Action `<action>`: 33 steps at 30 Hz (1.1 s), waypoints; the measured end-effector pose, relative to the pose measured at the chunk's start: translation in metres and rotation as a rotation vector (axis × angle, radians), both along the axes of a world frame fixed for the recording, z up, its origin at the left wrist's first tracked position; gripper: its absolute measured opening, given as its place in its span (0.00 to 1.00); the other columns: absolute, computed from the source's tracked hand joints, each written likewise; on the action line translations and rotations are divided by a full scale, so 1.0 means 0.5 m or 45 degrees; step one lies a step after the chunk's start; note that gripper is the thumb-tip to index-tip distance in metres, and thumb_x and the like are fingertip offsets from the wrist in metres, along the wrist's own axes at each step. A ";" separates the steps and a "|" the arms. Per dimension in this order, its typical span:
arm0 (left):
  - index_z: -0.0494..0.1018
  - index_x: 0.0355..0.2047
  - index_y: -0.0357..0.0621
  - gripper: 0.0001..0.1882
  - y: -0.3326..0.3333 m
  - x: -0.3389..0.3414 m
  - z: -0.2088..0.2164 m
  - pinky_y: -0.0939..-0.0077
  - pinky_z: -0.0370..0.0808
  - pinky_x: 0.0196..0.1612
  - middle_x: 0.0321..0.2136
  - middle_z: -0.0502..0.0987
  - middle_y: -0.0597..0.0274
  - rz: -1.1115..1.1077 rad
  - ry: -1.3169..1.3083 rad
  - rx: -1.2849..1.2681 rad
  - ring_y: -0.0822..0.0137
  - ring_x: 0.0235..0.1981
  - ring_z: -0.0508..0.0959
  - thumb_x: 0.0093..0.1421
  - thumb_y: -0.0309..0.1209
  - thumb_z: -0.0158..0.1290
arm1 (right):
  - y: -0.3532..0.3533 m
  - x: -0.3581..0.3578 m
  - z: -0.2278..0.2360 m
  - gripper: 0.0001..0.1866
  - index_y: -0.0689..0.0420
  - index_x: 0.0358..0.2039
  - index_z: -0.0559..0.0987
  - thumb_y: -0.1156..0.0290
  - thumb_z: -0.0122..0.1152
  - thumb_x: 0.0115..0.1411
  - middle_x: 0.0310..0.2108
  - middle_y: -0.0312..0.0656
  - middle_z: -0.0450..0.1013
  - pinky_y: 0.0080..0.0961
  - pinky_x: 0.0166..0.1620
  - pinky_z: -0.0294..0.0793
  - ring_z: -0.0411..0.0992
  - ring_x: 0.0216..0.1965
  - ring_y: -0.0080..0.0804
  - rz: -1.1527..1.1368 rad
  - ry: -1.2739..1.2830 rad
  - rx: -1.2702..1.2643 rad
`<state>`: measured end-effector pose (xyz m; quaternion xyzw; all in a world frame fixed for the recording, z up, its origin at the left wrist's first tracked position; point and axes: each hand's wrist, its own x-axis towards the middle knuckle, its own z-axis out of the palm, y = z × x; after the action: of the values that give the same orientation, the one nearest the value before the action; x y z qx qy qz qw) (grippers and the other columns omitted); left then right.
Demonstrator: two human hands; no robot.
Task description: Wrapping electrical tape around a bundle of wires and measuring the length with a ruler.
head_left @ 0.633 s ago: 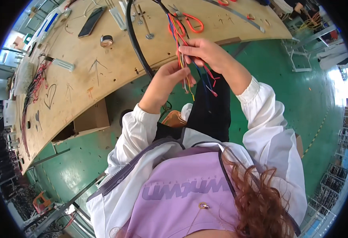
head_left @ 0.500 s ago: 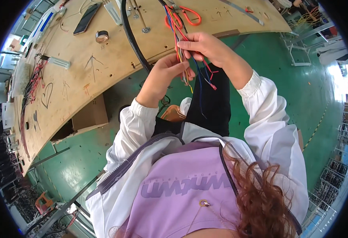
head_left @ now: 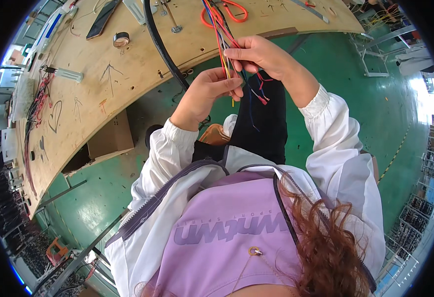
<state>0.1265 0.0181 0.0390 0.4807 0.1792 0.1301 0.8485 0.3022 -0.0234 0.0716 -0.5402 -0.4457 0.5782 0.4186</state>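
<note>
Over the table edge hangs a bundle of thin coloured wires (head_left: 218, 30), red, blue, yellow and white among them. My left hand (head_left: 203, 94) pinches some of the wires, and a yellow end sticks out below its fingers. Higher up and to the right, my right hand (head_left: 260, 55) has its thumb and fingers closed on other wires of the bundle. Loose blue and red ends, one with a small red connector (head_left: 263, 101), dangle below my right hand. Orange-handled scissors (head_left: 237, 19) lie on the table behind the wires.
A thick black cable (head_left: 160, 47) runs over the wooden table (head_left: 142, 64) to my left. A tape roll (head_left: 121, 39), a phone (head_left: 102, 21), a pale bracket (head_left: 69, 74) and a wire harness (head_left: 37, 101) lie farther left. Under the table stands a cardboard box (head_left: 112, 136).
My left hand has shifted slightly along the wires, and fewer ends show below it. My right hand has moved slightly right. The table things sit a little higher and farther left in view.
</note>
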 end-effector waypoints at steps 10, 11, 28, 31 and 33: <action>0.69 0.32 0.39 0.07 -0.008 0.003 0.004 0.82 0.67 0.30 0.21 0.70 0.67 -0.023 -0.017 0.026 0.76 0.23 0.69 0.58 0.30 0.47 | -0.018 0.011 -0.016 0.10 0.58 0.26 0.71 0.65 0.56 0.56 0.17 0.32 0.67 0.09 0.16 0.54 0.59 0.13 0.13 0.121 0.030 -0.022; 0.69 0.32 0.39 0.07 -0.010 0.004 0.001 0.82 0.67 0.30 0.21 0.70 0.67 -0.023 -0.016 0.025 0.76 0.23 0.69 0.58 0.30 0.47 | -0.020 0.010 -0.015 0.09 0.58 0.26 0.71 0.65 0.55 0.56 0.16 0.32 0.67 0.08 0.16 0.54 0.58 0.12 0.12 0.126 0.018 -0.025; 0.68 0.35 0.32 0.14 -0.025 -0.004 -0.013 0.79 0.72 0.34 0.23 0.73 0.61 0.093 0.065 0.175 0.69 0.26 0.75 0.63 0.34 0.42 | -0.079 -0.018 -0.053 0.19 0.60 0.37 0.75 0.56 0.44 0.62 0.24 0.30 0.67 0.15 0.36 0.63 0.64 0.29 0.16 -0.017 0.122 0.150; 0.67 0.38 0.31 0.18 -0.033 -0.012 -0.006 0.78 0.72 0.34 0.25 0.73 0.59 0.071 -0.022 0.164 0.68 0.27 0.75 0.64 0.37 0.38 | -0.098 -0.027 -0.067 0.19 0.60 0.40 0.74 0.57 0.45 0.62 0.30 0.31 0.68 0.18 0.42 0.62 0.65 0.35 0.18 -0.063 0.297 0.172; 0.67 0.40 0.30 0.20 -0.038 -0.024 -0.008 0.77 0.72 0.35 0.26 0.73 0.59 0.074 -0.052 0.189 0.68 0.28 0.75 0.64 0.38 0.37 | -0.107 -0.036 -0.091 0.19 0.59 0.41 0.74 0.58 0.44 0.62 0.32 0.31 0.68 0.19 0.45 0.62 0.64 0.38 0.18 -0.078 0.338 0.160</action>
<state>0.1145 -0.0007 0.0352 0.5340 0.1656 0.1774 0.8099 0.2844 -0.0767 0.0262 -0.4449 -0.4051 0.6026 0.5243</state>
